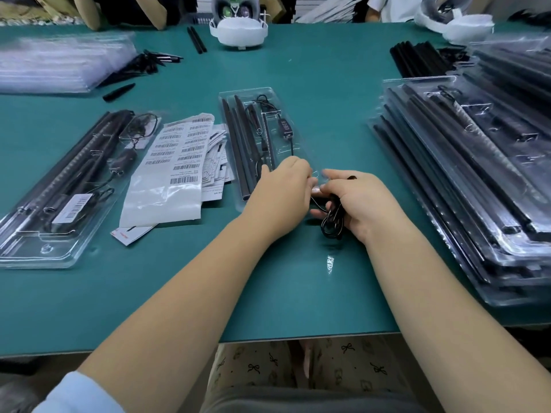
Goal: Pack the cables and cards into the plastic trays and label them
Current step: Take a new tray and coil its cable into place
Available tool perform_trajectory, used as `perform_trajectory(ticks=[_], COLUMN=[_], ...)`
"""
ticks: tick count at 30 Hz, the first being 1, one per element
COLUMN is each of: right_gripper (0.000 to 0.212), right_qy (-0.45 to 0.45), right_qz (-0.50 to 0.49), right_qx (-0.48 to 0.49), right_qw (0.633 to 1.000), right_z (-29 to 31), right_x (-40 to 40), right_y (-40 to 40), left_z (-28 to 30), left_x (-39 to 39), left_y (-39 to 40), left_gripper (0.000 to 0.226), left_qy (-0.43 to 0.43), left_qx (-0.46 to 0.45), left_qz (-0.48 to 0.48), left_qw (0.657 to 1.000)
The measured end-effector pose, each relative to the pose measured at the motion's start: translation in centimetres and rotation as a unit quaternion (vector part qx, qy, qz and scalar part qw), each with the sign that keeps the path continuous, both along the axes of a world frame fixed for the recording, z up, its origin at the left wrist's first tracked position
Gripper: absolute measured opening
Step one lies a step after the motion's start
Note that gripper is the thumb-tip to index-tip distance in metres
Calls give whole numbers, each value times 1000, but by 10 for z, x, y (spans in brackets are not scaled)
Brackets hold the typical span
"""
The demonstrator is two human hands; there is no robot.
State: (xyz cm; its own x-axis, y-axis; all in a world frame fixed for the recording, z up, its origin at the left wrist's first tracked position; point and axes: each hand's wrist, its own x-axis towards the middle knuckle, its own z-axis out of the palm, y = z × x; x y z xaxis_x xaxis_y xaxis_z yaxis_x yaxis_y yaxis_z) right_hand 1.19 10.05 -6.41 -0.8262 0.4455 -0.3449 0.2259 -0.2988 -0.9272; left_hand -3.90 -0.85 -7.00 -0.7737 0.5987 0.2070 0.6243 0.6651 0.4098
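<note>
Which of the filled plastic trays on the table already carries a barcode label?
The tray on the left, beside the label sheets. A white barcode sticker sits on it; the middle tray and the stack on the right show none.

On the tabletop (298, 293), an open tray (256, 120) lies in the middle, label sheets (182, 156) just left of it, a packed tray (59, 186) farther left, stacked trays (477, 180) right.

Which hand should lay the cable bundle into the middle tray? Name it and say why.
Right. The right hand already grips the coiled cable bundle beside the middle tray; the left hand only pinches near its end.
</note>
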Motion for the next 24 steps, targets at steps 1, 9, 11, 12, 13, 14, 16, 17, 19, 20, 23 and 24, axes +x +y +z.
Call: perform_trajectory(ticks=[1, 9, 11, 12, 13, 14, 16, 17, 19, 20, 23, 24], right_gripper=[37, 25, 25, 24, 23, 23, 23, 22, 21, 19, 18, 24], right_qy=[-6, -46, -53, -53, -51, -52, -66, -73, -72, -68, -57, -59], right_qz=[0, 4, 6, 7, 6, 6, 15, 18, 19, 17, 9, 5], right_qx=[6, 95, 121, 132, 141, 155, 213, 236, 234, 218, 182, 166], right_qw=[1000, 994, 991, 990, 989, 987, 975, 969, 969, 973, 982, 984], right_z=[0, -4, -2, -2, -2, -1, -2, -2, -3, -4, -3, -3], right_x=[-1, -6, -9, -11, -12, -13, -15, -16, -16, -15, -11, -10], right_y=[-1, -2, -4, -4, -6, -7, -8, -8, -7, -6, -3, -2], left_z=[0, 2, 1, 0, 0, 0, 3, 3, 1, -1, -5, -5], left_x=[0, 0, 0, 0, -1, -3, -7, -9, -8, -7, -6, -6], left_y=[0, -1, 0, 1, 1, 0, -5, -7, -6, -4, -1, -2], left_gripper=[19, 13, 14, 14, 16, 18, 20, 20, 20, 20, 17, 15], left_qy=[-9, -52, -52, -49, -43, -42, -57, -64, -58, -51, -35, -38], left_qx=[16, 89, 94, 94, 96, 108, 182, 214, 196, 174, 149, 151], left_qz=[2, 12, 19, 23, 29, 37, 70, 78, 64, 56, 39, 29], left_qw=[1000, 995, 994, 994, 994, 993, 979, 972, 977, 982, 987, 987])
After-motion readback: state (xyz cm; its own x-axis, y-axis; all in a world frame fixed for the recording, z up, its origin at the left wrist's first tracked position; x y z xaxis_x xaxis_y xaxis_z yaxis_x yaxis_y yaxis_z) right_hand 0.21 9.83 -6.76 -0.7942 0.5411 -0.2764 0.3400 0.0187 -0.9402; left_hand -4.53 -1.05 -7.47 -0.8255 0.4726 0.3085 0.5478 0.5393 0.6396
